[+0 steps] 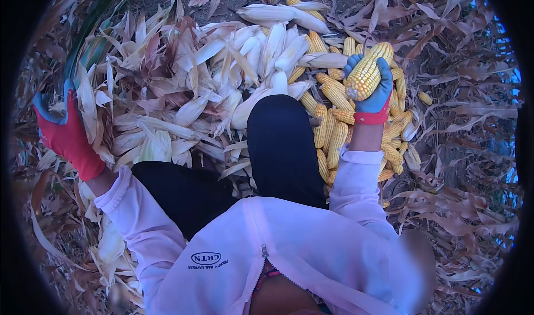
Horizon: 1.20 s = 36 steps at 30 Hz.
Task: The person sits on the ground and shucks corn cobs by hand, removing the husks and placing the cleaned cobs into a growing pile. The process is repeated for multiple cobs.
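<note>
My right hand [376, 98], in a red and blue-grey glove, is closed around a husked ear of corn [367, 73]. The ear is yellow and tilted, its pale butt end toward the lower left. Right below it spreads a heap of bare yellow corn ears [336, 139]. Far out on the left, my left hand [67, 128] wears a matching glove, with thumb and fingers apart and nothing between them. Dry corn husks [88, 101] stand close beside its thumb. Whether the hand touches them I cannot tell.
A pile of pale husks and unhusked ears [261, 53] lies ahead of my knees [283, 142], left of the yellow heap. One short ear [425, 98] rests apart on the right. Dry leaves [461, 203] cover the ground, and green leaves [92, 31] show at the upper left.
</note>
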Available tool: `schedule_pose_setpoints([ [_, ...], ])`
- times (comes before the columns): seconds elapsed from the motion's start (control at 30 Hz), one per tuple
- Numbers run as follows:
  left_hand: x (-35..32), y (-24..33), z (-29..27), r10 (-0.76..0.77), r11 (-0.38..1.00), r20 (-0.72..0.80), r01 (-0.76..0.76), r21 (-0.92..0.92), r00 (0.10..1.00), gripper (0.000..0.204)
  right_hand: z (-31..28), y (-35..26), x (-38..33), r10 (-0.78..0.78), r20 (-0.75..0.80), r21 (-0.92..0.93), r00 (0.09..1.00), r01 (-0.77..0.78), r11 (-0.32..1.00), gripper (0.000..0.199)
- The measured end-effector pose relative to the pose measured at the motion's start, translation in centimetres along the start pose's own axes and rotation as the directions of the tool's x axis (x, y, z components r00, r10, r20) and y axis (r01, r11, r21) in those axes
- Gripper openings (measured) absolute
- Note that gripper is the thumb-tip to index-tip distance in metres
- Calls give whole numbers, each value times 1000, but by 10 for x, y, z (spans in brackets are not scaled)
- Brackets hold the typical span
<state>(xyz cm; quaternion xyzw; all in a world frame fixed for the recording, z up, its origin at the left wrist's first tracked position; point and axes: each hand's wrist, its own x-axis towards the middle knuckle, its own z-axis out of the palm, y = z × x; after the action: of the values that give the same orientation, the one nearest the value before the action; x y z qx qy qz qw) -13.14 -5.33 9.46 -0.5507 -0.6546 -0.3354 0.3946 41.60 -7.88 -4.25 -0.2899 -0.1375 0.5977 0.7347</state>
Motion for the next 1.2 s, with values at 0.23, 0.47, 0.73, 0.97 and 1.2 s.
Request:
schedule_pose_setpoints([
  [0.23, -48, 38, -11, -208, 351, 252, 313, -883, 945, 48, -192, -85, -110, -362, -481, 68, 798, 446, 892, 40],
  [0.47, -45, 107, 34, 78, 401, 412, 349, -847, 908, 49, -122, -38, -61, -176, 78, 107, 981, 168, 980, 37],
  [0.73, -68, 114, 45, 118, 408, 537, 453, -793, 835, 47, -65, 122, 53, 4, -416, -297, 909, -140, 945, 40],
  [0.97, -71, 106, 46, 287, 608, 439, 192, -770, 852, 49, -118, 245, 144, -242, -550, -835, 800, -517, 187, 85],
  [1.2, -71, 103, 53, 262, 607, 415, 185, -773, 871, 50, -97, 255, 157, -245, -596, -799, 764, -595, 88, 82],
])
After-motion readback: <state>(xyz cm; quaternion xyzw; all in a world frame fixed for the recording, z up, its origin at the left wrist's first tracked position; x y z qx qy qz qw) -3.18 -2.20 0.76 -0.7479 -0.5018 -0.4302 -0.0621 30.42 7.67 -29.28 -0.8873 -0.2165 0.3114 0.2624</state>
